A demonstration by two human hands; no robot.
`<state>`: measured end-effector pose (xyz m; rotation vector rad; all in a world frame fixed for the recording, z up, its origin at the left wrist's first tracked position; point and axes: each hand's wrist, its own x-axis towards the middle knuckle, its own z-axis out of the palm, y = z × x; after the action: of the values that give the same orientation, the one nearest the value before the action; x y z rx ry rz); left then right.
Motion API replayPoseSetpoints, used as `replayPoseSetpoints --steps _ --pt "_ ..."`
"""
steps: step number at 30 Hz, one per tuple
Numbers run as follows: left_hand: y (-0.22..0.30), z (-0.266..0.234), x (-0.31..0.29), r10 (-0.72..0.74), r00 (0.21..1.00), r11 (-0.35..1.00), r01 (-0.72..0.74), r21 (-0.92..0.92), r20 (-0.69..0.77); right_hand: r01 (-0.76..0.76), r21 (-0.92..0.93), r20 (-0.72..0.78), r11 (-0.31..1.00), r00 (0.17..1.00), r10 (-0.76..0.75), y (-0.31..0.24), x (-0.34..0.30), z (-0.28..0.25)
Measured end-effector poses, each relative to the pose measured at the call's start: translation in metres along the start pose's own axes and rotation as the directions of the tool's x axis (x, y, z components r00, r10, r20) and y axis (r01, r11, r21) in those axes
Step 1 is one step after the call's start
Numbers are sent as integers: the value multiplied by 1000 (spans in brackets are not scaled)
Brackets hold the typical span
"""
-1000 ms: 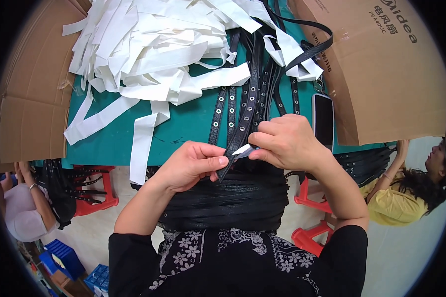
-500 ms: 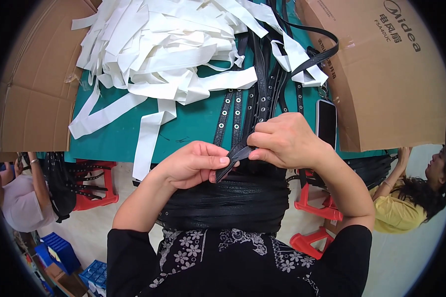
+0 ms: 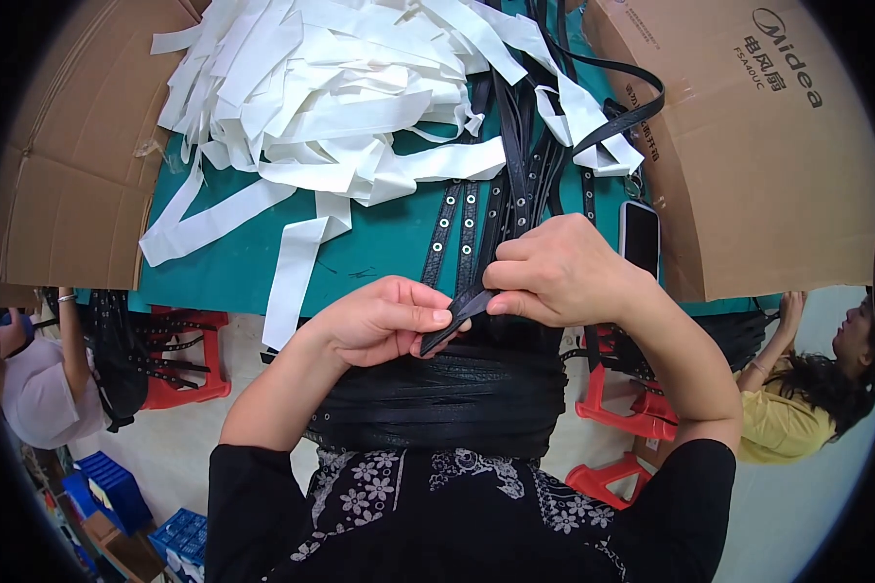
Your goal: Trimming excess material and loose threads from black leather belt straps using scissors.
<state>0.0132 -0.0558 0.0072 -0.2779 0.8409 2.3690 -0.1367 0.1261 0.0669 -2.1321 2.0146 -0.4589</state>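
Note:
Between my two hands is the end of a black leather-like strap, just off the table's near edge. My left hand pinches its tip between thumb and fingers. Closed around another part of the same strap, my right hand grips it with thumb and bent forefinger; the piece looks folded or twisted there. Several black straps with metal eyelets run down the table toward my hands. Below, a thick bundle of black straps lies across my lap.
White fabric strips are heaped on the green table. Cardboard boxes stand left and right. A phone lies by the right box. Red stools and people flank me.
The strap has turned slightly in my fingers, so its lighter grey face shows less. Both hands keep their grip nearly in place. The view has shifted a little.

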Motion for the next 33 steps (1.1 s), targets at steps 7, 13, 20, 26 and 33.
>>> replayPoseSetpoints --steps 7,13,20,26,33 --pt "2 -1 1 -5 1000 1000 5 -17 6 57 -21 -2 998 998 -57 3 4 -1" --pt "0 -4 2 -16 1000 1000 17 -7 25 84 -6 0 996 996 -84 6 5 3" --pt "0 -4 3 -15 998 1000 17 -22 62 116 -32 2 993 993 -116 6 5 4" --pt "1 -4 3 -14 1000 1000 14 1 18 94 -28 14 995 995 -94 7 5 3" --pt "0 -5 4 20 1000 999 -20 -38 -6 -172 110 -250 979 948 195 8 -3 -7"
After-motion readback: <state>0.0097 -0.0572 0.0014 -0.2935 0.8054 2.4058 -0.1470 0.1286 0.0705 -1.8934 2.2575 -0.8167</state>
